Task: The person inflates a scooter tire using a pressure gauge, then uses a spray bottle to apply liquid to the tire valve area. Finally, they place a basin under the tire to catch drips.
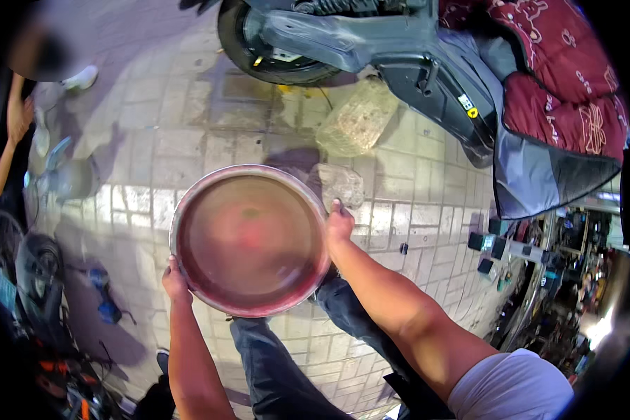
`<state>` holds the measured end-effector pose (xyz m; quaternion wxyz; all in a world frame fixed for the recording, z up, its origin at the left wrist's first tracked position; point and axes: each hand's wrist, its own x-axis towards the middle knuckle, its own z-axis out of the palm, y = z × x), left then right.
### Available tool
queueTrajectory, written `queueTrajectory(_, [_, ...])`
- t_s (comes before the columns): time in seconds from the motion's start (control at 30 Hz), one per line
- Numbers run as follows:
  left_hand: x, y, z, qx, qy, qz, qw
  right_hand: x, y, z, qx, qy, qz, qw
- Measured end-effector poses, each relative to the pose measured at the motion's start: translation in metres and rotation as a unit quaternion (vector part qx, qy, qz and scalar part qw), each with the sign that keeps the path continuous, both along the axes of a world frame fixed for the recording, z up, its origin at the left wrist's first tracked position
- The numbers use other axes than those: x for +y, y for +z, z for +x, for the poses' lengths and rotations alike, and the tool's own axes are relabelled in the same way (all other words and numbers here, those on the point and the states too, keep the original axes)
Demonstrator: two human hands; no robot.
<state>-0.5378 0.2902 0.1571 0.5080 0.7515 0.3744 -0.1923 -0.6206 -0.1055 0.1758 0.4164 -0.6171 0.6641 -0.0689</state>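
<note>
A round red basin point(297, 297) with a pale, worn rim is held in front of my legs, above the paving. Murky brownish water point(252, 231) fills much of it, and its bottom is blurred. My left hand point(176, 280) grips the basin's left side, thumb up at the rim. On the opposite side my right hand point(339, 222) is closed on the edge, its thumb also on top. The fingers beneath the basin are hidden on both sides.
A scooter point(329, 35) with a maroon quilted cover point(567, 112) stands ahead. Near it lie a stone block point(357, 115) and a flatter stone point(341, 183). Another person's arm point(17, 119) shows at far left. A blue tool point(103, 297) lies on the left paving; cluttered shelves point(574, 273) line the right.
</note>
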Motion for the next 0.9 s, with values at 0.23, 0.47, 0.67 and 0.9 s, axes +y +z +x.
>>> queueTrajectory(0.23, [-0.013, -0.043, 0.045, 0.041, 0.008, -0.067, 0.997, -0.003, -0.03, 0.019, -0.069, -0.078, 0.013, 0.994])
queueTrajectory(0.47, [-0.018, -0.061, 0.061, 0.061, -0.026, -0.063, 0.996, -0.007, -0.05, 0.016, -0.072, -0.07, -0.006, 0.995])
queueTrajectory(0.67, [-0.031, -0.04, 0.075, 0.113, -0.101, 0.017, 0.988, -0.025, -0.081, -0.011, -0.023, 0.033, 0.021, 0.999])
queueTrajectory(0.9, [-0.085, -0.034, 0.183, -0.273, -0.395, 0.252, 0.84, -0.099, -0.052, -0.058, -0.046, 0.333, 0.003, 0.942])
